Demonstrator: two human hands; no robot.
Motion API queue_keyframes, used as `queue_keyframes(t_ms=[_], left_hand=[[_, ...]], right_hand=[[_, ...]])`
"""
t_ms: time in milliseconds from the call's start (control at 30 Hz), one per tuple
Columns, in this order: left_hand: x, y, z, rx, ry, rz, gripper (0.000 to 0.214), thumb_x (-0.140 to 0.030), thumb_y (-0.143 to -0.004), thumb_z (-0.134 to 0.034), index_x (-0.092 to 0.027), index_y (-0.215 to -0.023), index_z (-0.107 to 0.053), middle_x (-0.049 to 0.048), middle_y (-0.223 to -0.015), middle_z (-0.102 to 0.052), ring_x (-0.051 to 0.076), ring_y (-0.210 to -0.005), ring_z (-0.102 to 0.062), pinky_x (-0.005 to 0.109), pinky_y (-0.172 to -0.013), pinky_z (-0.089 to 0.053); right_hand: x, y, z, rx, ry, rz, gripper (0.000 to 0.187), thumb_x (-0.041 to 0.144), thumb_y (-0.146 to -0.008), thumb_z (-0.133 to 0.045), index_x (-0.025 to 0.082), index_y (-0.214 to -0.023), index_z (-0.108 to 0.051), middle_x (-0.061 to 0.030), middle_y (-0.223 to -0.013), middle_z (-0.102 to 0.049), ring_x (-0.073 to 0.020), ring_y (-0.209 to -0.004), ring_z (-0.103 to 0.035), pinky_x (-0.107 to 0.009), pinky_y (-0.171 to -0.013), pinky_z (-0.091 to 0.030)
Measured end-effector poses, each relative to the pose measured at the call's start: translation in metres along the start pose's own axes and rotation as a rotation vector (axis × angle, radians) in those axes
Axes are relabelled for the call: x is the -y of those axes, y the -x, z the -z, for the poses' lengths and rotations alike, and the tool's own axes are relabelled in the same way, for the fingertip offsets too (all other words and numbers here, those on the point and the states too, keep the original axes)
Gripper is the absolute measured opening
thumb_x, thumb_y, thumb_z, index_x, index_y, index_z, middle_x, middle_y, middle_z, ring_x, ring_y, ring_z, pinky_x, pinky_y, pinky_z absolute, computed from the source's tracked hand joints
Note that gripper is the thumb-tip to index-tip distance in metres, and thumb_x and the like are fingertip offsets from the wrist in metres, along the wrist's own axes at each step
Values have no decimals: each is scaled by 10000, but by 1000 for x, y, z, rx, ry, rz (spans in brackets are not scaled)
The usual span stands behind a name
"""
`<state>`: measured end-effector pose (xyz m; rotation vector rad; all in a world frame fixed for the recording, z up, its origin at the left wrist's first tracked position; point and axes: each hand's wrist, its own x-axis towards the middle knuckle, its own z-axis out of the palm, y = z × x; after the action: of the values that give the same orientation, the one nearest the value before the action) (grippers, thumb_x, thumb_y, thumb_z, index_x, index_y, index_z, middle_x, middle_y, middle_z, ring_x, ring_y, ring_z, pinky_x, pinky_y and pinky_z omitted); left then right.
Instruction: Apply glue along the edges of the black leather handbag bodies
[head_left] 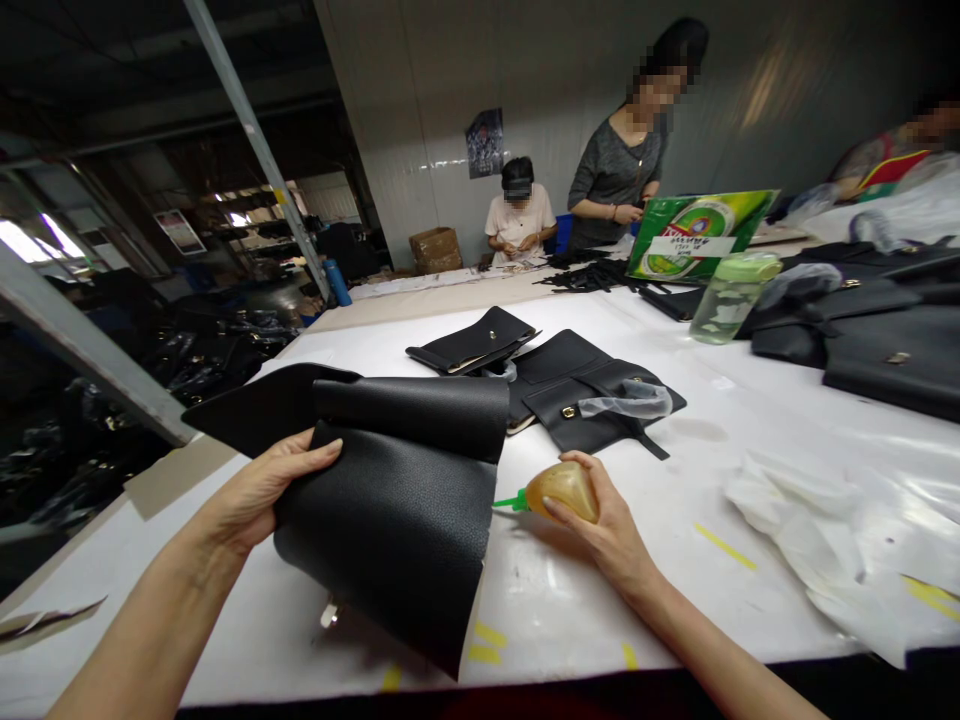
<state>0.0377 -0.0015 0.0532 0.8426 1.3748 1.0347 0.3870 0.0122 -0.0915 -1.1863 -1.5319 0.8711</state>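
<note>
My left hand grips the left edge of a large black leather piece, thumb on top, and holds it up off the white table; its upper part is folded over. My right hand is wrapped round a small amber squeeze bottle with a green nozzle. The nozzle points left and almost touches the right edge of the leather.
Black leather bag parts lie beyond my hands, more at the right. A clear bottle with a green cap, a green box and crumpled plastic sheets are at the right. Three people are at the far end.
</note>
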Motion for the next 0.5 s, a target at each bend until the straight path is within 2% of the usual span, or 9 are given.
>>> queue_keyframes(t_ms=[133,367,500], left_hand=[[1,-2,3,8,-7,-2,339,-240,-676,-765,-193,-1005,-695,55,-816,-744,142,-637,-672,226,-610,-546],[-1,-1,2,10,-3,5,326,-247,-660,-776,-189,-973,-704,53,-805,-746,144,-628,-672,220,-601,-542],[-1,-1,0,-19,5,7,333,-247,-632,-794,-177,-944,-702,61,-815,-745,156,-639,-676,234,-608,-547]], right_hand=[[3,4,2,62,-34,-29,465,446,-797,-667,282,-1169,-440,-4,-1062,-513,-211,-906,-540,-314,-818,-417],[1,-5,-1,-24,-44,-21,483,451,-782,-673,277,-1168,-440,-13,-1115,-495,-226,-945,-531,-336,-853,-413],[5,8,-2,92,-73,-79,483,457,-783,-669,272,-1165,-438,-12,-1068,-527,-228,-905,-548,-342,-834,-423]])
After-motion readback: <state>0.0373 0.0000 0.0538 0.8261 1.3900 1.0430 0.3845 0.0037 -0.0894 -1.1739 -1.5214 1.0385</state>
